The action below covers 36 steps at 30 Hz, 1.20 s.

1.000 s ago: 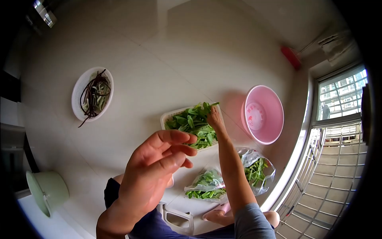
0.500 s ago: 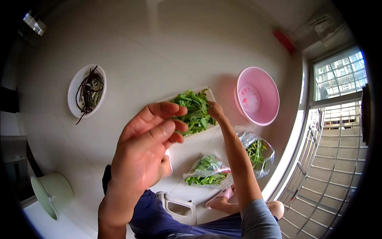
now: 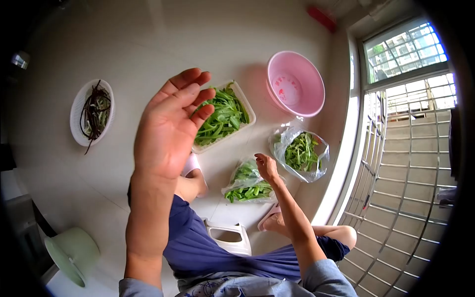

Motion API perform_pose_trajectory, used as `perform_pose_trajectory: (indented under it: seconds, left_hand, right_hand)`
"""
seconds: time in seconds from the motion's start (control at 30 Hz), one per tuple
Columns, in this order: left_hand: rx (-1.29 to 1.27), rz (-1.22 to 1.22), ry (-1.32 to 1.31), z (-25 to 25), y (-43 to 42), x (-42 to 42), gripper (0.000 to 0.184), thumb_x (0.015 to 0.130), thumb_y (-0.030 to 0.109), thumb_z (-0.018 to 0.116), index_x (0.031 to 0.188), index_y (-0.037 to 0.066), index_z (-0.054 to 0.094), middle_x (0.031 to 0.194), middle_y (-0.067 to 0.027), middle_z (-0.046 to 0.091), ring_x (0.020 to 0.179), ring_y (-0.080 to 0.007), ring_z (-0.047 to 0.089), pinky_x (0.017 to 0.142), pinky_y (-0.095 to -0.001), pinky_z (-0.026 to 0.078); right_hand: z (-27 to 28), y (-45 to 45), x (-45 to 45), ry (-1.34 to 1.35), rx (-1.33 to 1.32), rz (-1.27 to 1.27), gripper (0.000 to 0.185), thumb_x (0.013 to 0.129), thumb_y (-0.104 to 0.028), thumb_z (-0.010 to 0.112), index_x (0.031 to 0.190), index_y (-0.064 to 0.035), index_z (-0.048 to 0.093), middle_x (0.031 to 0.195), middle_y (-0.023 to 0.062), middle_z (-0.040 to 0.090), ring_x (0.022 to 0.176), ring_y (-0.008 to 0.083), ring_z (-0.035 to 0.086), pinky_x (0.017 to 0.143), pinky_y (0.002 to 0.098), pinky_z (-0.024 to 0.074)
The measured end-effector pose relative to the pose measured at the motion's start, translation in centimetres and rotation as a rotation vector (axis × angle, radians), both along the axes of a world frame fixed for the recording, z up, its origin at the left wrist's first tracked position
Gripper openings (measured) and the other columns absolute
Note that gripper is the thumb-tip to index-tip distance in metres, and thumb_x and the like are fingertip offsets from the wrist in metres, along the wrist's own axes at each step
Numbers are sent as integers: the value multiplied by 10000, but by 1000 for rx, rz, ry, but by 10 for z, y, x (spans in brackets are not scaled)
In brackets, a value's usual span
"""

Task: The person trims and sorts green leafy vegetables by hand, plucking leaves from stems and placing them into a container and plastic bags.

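My left hand [image 3: 170,128] is raised close to the camera, palm showing, its fingers loosely curled and apart with nothing visible in them. It covers the left part of a shallow pale tray [image 3: 253,119] piled with leafy greens [image 3: 226,119]. Lower down, my right hand [image 3: 267,167] hovers by the top of a clear plastic bag of greens [image 3: 250,190], fingers slightly bent and apart. I cannot tell whether it touches the plastic. Another open plastic bag [image 3: 321,166] with leafy greens [image 3: 300,151] sits to the right of that hand.
A pink basin [image 3: 302,84] stands beyond the tray. To the left lies a white basket [image 3: 75,119] with dark, long strands [image 3: 96,111] in it. A pale green bucket [image 3: 81,252] is at lower left, a white stool [image 3: 240,245] between my legs, a barred window [image 3: 396,163] at right.
My right hand has left the greens in the tray and come back toward the nearer bag. My left hand has lifted, its fingers more spread. The view has shifted.
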<state>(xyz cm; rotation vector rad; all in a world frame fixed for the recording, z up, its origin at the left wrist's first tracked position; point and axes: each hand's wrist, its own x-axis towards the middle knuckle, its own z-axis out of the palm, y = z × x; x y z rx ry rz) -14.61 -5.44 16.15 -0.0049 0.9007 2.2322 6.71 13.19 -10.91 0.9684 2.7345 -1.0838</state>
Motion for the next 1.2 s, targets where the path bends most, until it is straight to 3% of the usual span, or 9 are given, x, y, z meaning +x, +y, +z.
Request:
perform_pose_trajectory:
  seconds: [0.07,0.27,0.47,0.5,0.6,0.73,0.87,1.07,1.2]
  left_hand:
    - [0,46,8,-2,-2,-4,278,756,53,472,1031,30,431,1038,-81,460,902,-155,427,768,-269,357]
    - [-35,236,-26,-6,-22,-17,243,745,44,461,986,28,447,976,-72,478,871,-158,446,751,-268,353]
    - [-145,254,-65,-3,-38,-24,275,741,47,465,1011,17,425,998,-91,455,813,-147,439,697,-264,359]
    - [-153,244,-58,-3,-38,-26,273,734,50,474,1001,18,432,988,-93,461,803,-150,444,692,-267,359]
    - [-160,187,-82,-4,-37,-29,262,722,37,470,981,16,437,983,-94,455,798,-153,446,674,-265,364]
    - [-132,129,-102,-4,-32,-28,253,720,35,470,971,18,439,981,-96,452,784,-155,453,661,-264,370]
    - [-115,124,-89,-4,-31,-22,236,718,35,475,952,19,448,977,-103,454,744,-165,469,649,-267,378]
    - [-141,60,-99,-6,-26,-17,200,709,22,478,910,20,473,946,-114,472,727,-182,475,642,-270,381]
    - [-152,69,-77,-4,-22,-16,205,709,27,476,913,11,468,950,-118,467,714,-175,465,640,-267,376]
  right_hand:
    - [8,-1,-28,29,-27,-10,245,709,-40,433,922,-40,553,765,133,574,691,246,565,644,314,439]
    - [10,-4,-191,319,226,201,356,688,10,402,1024,-69,487,1010,160,487,915,315,467,760,369,389]
    - [-11,-1,-294,-1,348,383,378,705,-1,391,1058,-111,468,1027,114,483,935,298,464,759,361,404]
    - [-24,0,-300,16,429,398,244,698,-13,442,921,-78,514,923,81,488,879,259,485,703,342,439]
    - [-55,12,-311,-237,441,530,223,700,-35,437,864,-86,579,949,93,527,873,275,500,715,345,429]
    - [-58,20,-287,317,357,313,131,679,-52,476,759,-33,578,873,98,542,824,258,512,677,329,430]
    - [-46,43,-260,440,520,308,142,714,-65,433,764,-23,559,873,92,546,826,268,501,690,345,418]
    - [-80,67,-253,56,316,325,266,716,-1,365,950,-31,488,988,148,486,905,319,468,732,368,399]
    - [-92,64,-244,-434,142,264,318,687,0,400,994,-37,475,980,187,484,941,322,458,769,376,386]
